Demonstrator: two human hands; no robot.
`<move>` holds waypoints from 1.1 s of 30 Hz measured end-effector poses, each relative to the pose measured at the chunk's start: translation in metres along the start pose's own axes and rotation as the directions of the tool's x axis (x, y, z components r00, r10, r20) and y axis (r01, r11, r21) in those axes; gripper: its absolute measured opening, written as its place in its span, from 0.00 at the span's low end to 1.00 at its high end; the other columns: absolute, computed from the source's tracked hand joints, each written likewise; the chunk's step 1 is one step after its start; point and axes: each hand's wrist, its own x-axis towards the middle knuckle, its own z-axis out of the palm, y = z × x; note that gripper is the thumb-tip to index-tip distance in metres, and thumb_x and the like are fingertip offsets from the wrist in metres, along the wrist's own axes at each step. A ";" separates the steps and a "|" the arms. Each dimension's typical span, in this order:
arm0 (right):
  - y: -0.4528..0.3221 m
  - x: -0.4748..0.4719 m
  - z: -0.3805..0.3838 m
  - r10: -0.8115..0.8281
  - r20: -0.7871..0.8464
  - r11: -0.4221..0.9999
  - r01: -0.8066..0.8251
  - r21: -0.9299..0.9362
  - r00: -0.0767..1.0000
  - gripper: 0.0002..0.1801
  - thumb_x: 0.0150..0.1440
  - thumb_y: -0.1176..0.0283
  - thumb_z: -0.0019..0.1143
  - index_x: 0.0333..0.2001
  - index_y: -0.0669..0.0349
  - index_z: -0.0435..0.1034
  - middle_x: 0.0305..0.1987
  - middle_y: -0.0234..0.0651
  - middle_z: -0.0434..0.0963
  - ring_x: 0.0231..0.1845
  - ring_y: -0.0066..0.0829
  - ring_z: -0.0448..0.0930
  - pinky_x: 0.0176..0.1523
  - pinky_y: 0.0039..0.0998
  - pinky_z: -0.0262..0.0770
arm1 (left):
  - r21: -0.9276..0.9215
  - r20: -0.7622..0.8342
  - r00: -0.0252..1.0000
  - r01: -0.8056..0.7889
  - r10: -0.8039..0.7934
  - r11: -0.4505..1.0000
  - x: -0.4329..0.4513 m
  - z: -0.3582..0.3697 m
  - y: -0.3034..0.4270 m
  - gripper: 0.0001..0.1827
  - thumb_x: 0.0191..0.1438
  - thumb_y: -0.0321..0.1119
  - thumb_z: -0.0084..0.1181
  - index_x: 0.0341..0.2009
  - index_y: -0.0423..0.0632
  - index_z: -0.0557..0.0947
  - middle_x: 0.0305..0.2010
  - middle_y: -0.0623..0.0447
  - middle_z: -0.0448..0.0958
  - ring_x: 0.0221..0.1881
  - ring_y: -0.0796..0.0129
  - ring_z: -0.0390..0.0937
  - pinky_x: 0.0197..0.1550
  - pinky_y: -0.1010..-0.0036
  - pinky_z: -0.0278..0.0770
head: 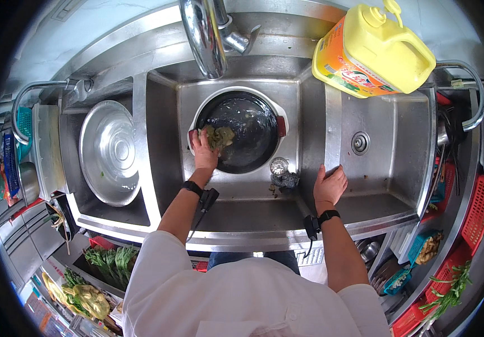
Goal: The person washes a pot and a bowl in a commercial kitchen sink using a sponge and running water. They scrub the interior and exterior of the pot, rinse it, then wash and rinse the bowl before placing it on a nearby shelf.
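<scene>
In the middle sink basin [246, 206] stands a round pot [250, 122] with a dark inside, a pale rim and red handles; water glints in it. My left hand [205, 152] is at the pot's left edge, its fingers on a crumpled yellow-green cloth or sponge [221, 137]. Whether it grips this or only presses on it is hard to tell. My right hand [330, 185] rests on the divider between the middle and right basins, fingers apart, holding nothing. A dark scouring pad [285, 180] lies beside the drain strainer [279, 166], below the pot.
A chrome faucet [208, 46] hangs over the pot's upper side. A large yellow detergent jug [376, 54] stands at the right basin's back edge. The left basin holds a metal bowl [111, 153]. Red baskets [479, 210] line the right side; leafy greens [113, 263] lie lower left.
</scene>
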 end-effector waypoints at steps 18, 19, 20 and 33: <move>-0.002 0.001 -0.002 0.028 0.031 0.999 -0.028 0.017 0.999 0.36 0.55 0.47 0.49 0.54 0.68 0.59 0.48 0.49 0.72 0.53 0.46 0.70 0.62 0.47 0.56 | -0.130 0.178 0.919 0.377 -0.352 0.917 0.075 0.041 -0.009 0.30 0.52 0.47 0.53 0.56 0.47 0.67 0.46 0.33 0.75 0.50 0.42 0.73 0.51 0.56 0.71; -0.001 0.001 -0.002 0.035 0.036 0.999 -0.036 0.023 0.999 0.36 0.55 0.47 0.49 0.54 0.68 0.59 0.48 0.49 0.72 0.53 0.46 0.70 0.62 0.47 0.56 | -0.117 0.186 0.930 0.341 -0.317 0.933 0.078 0.043 -0.009 0.28 0.52 0.45 0.53 0.56 0.48 0.68 0.47 0.33 0.75 0.49 0.42 0.73 0.51 0.57 0.71; -0.001 0.001 -0.001 0.035 0.032 0.999 -0.036 0.027 0.999 0.36 0.55 0.47 0.49 0.54 0.69 0.59 0.49 0.49 0.72 0.54 0.46 0.70 0.62 0.47 0.56 | -0.103 0.194 0.940 0.305 -0.282 0.947 0.080 0.045 -0.007 0.27 0.51 0.42 0.54 0.55 0.48 0.69 0.47 0.33 0.74 0.49 0.42 0.73 0.51 0.57 0.71; 0.000 0.000 0.001 0.001 -0.022 0.999 -0.001 0.036 1.000 0.35 0.55 0.48 0.49 0.53 0.70 0.60 0.48 0.49 0.72 0.52 0.46 0.70 0.61 0.45 0.57 | -0.058 0.053 0.989 0.140 -0.137 0.988 0.075 0.040 -0.002 0.16 0.50 0.30 0.51 0.44 0.47 0.79 0.42 0.42 0.76 0.46 0.48 0.74 0.48 0.59 0.72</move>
